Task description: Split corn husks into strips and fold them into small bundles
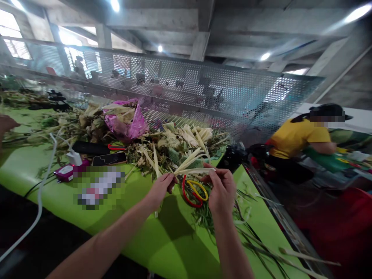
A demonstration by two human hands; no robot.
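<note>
While pinching the gathered end of the pale strips point(189, 161) between left hand point(161, 188) thumb and fingers, holds one strip's tip in the right hand point(223, 188), fingertips together, above the green table point(177, 248). Near the right hand, red and yellow loop handles point(190, 203); behind, dried husks point(170, 141).

leaf strips point(194, 170): matt, papery | tabletop point(162, 248): smooth, glossy | bag point(138, 126): crinkled plastic | partition point(180, 85): perforated metal

Long pale leaves point(186, 163) are before a green plastic basket point(174, 157), right of a black rectangular phone point(109, 159) on the green table point(186, 238).
</note>
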